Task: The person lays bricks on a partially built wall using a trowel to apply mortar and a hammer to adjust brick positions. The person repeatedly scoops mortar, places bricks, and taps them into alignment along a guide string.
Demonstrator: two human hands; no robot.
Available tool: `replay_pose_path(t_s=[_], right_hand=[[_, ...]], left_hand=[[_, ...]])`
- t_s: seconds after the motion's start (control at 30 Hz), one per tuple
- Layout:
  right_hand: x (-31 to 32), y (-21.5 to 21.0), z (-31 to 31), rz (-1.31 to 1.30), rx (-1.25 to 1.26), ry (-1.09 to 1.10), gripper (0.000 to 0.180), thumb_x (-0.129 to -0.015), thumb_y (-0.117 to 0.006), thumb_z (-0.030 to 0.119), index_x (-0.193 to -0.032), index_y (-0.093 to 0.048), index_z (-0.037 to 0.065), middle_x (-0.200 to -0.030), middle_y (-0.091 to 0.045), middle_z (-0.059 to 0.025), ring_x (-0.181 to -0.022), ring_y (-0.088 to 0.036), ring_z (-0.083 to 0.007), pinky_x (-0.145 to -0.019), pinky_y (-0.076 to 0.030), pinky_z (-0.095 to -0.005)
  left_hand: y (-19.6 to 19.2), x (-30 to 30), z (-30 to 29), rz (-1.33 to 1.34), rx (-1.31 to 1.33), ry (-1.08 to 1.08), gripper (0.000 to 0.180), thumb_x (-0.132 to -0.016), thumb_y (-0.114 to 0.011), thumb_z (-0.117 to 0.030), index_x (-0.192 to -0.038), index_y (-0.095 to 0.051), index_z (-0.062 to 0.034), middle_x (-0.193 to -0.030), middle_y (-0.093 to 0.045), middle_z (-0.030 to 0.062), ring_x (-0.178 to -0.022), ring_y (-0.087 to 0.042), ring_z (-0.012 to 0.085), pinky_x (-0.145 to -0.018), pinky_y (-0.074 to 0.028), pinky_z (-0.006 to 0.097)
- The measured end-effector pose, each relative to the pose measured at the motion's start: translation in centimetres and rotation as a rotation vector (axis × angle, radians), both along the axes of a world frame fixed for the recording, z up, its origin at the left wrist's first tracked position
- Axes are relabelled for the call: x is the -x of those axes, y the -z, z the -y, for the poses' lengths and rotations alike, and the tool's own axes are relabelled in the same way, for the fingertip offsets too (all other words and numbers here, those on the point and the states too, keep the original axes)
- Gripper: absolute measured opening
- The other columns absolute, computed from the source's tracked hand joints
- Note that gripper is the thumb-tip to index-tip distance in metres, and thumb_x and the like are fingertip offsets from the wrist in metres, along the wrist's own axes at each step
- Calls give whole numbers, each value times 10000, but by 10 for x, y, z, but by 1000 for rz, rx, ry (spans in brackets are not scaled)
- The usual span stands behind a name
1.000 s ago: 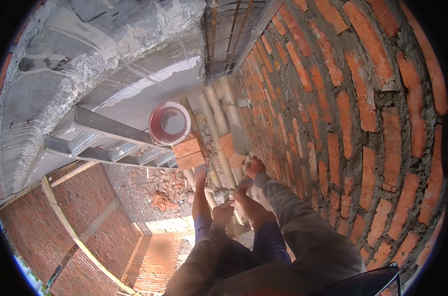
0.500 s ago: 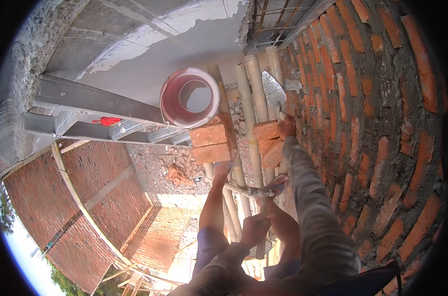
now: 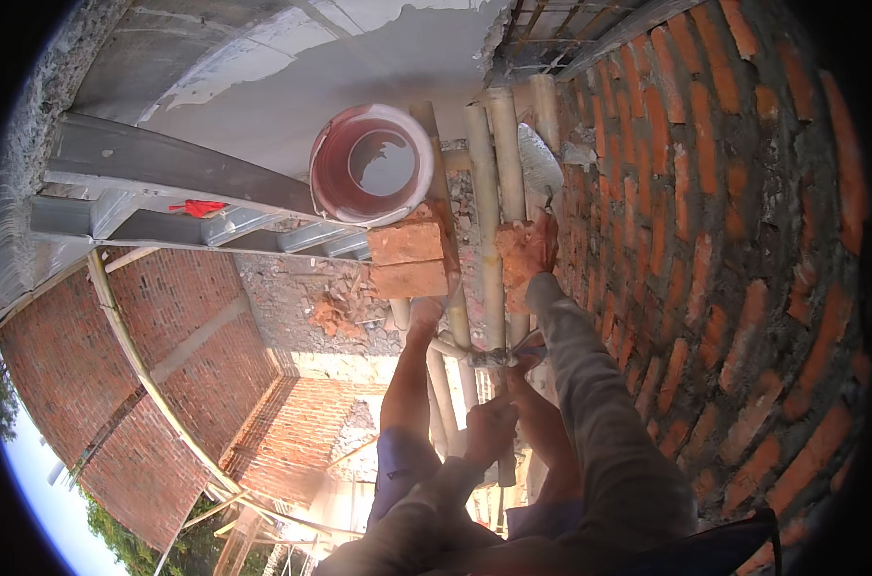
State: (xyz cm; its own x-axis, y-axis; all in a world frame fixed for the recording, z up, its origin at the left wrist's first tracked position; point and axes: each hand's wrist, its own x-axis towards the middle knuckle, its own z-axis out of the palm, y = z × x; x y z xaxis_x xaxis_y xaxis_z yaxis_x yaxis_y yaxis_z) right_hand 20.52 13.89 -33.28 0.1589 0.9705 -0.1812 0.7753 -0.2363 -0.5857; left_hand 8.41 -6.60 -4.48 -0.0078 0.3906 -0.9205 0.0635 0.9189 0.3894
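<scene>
My right hand (image 3: 545,242) reaches forward beside the brick wall, its fingers closed round the right edge of an orange brick (image 3: 516,248) on the bamboo poles. Just beyond the fingers is a trowel (image 3: 540,165) with a grey, mortar-smeared blade; its handle end is hidden near my hand. My left hand (image 3: 492,428) is curled closed in front of my knees, above the poles; whatever it may hold is hidden. Left of the right hand's brick, two orange bricks (image 3: 409,259) sit side by side, touching the rim of a reddish bucket (image 3: 326,178) that holds some grey contents.
Round bamboo poles (image 3: 484,182) run beneath my feet, with rubble (image 3: 335,312) far below. A brick wall (image 3: 705,278) rises close on the right. A grey metal ladder (image 3: 181,173) with a red cloth (image 3: 198,207) lies left. A part-plastered wall (image 3: 292,106) stands ahead.
My right hand has shifted left onto the brick, which now looks turned and covers the pieces under it. My left hand stays curled. The whole view has tilted slightly.
</scene>
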Motion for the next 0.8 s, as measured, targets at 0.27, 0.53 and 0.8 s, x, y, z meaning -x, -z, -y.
replay_pose_path(t_s=[0.27, 0.53, 0.8], right_hand=[[150, -50, 89, -822, 365, 228, 604, -886, -780, 189, -1370, -519, -60, -1081, -710, -172, -974, -706, -270, -849, -562, -379], [117, -47, 95, -1097, 786, 218, 145, -895, -762, 46, -995, -659, 25, -828, -652, -35, -700, -631, -114, -601, -485, -263], [127, -76, 72, -1126, 618, 242, 283, -784, -852, 139, -913, -628, 24, -847, -659, -61, -719, -628, -134, -653, -489, -273]], left_hand=[[3, -4, 1, 96, 232, -147, 317, -978, -586, -11, -1267, -712, 17, -833, -713, 88, -635, -662, 133, -604, -564, 295], [25, -6, 32, 135, 236, -307, 383, -985, -563, -84, -1342, -685, -17, -817, -704, 62, -660, -661, 137, -587, -552, 303], [30, -1, 31, 155, 201, -276, 354, -983, -596, -112, -1312, -695, -33, -758, -656, 35, -614, -628, 128, -552, -526, 306]])
